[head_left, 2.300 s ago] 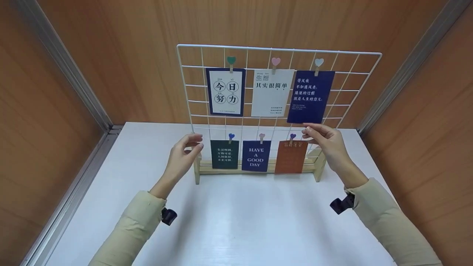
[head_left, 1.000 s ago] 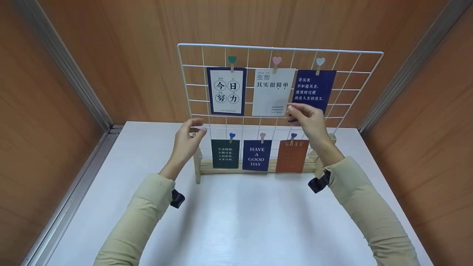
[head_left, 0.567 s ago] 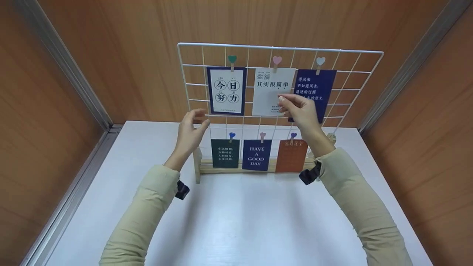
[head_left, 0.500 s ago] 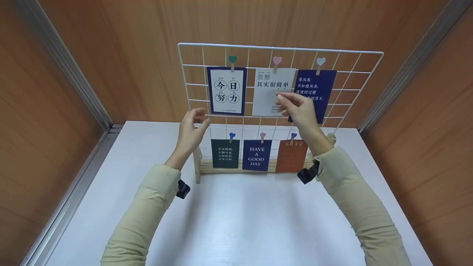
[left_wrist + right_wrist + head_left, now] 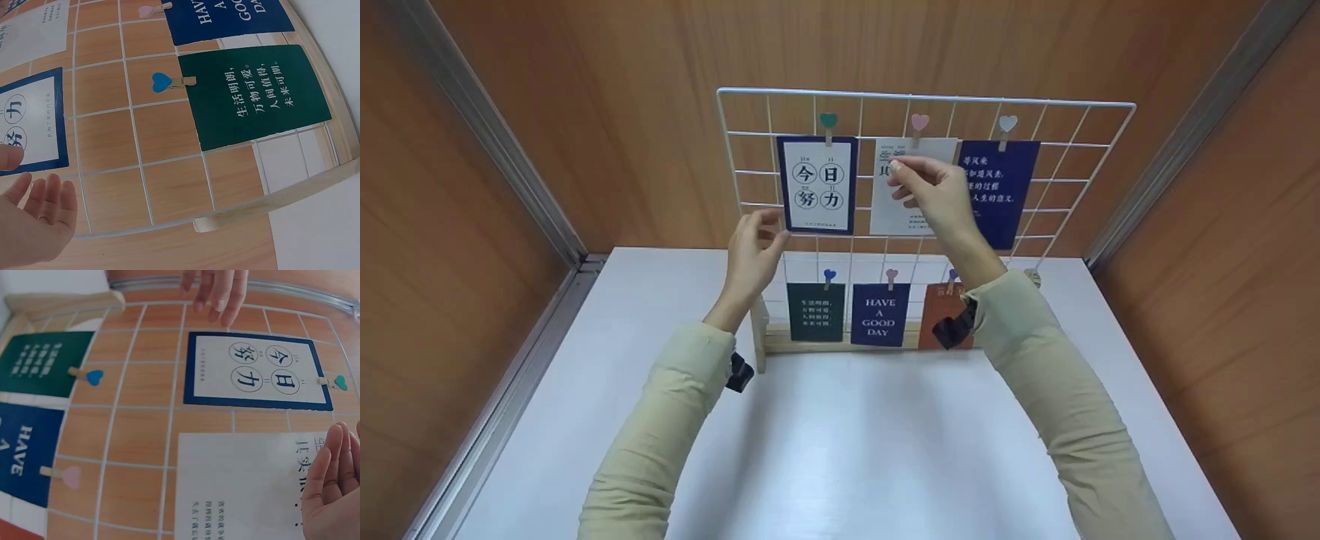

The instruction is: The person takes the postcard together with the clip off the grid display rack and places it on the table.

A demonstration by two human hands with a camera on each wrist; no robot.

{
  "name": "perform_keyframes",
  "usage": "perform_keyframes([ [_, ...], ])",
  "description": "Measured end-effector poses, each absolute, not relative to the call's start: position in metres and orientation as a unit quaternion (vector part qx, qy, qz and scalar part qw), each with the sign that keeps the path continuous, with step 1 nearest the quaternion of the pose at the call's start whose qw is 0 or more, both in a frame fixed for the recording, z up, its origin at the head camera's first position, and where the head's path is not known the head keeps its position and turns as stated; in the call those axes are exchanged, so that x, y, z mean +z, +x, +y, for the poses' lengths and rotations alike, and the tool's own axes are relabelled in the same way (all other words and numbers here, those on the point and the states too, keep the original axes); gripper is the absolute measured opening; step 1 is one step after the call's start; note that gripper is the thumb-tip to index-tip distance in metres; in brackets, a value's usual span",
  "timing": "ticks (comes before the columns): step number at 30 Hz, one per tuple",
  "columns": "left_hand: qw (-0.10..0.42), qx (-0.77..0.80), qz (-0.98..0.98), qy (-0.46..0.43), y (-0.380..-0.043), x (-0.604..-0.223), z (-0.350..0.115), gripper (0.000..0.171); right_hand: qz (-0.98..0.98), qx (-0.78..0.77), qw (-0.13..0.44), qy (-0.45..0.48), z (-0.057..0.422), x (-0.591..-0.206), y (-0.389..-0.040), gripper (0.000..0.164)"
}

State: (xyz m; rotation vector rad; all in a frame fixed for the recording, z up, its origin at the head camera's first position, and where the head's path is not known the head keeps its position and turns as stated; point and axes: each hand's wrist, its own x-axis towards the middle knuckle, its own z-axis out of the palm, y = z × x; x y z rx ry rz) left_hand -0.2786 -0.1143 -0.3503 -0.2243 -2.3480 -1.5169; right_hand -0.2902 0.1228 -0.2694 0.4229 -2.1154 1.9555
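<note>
My left hand (image 5: 751, 255) is at the lower left corner of a blue-bordered white card (image 5: 819, 217) in the upper row. In the left wrist view its thumb (image 5: 10, 157) overlaps the card's face, while the relaxed fingers (image 5: 50, 199) lie just past the edge. My right hand (image 5: 946, 204), holding nothing, hovers over the white card (image 5: 885, 214) in the middle, its fingers loosely bent and pointing left. A green heart clip (image 5: 829, 121) pins the bordered card; a pink heart clip (image 5: 920, 122) pins the white one.
A white wire grid (image 5: 1057, 195) stands in a wooden base (image 5: 810, 347) on the white table (image 5: 825, 442). It also bears a navy card (image 5: 1011, 169) and, lower, green (image 5: 816, 311), blue (image 5: 879, 315) and orange (image 5: 934, 300) cards. Wood-grain panels (image 5: 997, 45) surround it.
My right hand has risen leftward from below the navy card to the middle white card. My left hand has moved up and slightly right to the bordered card's corner. The cards hang as before.
</note>
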Motion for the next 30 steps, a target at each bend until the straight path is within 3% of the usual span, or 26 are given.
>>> perform_keyframes([
  [13,0.187,-0.54,-0.817,-0.078,-0.284,-0.351,-0.115,0.03,-0.706,0.68,0.125,0.157,0.087,-0.244,-0.297,0.022],
  [30,0.174,-0.53,-0.827,-0.07,-0.285,-0.353,-0.111,0.03,-0.703,0.698,0.083,0.111,0.062,-0.236,-0.308,0.031],
])
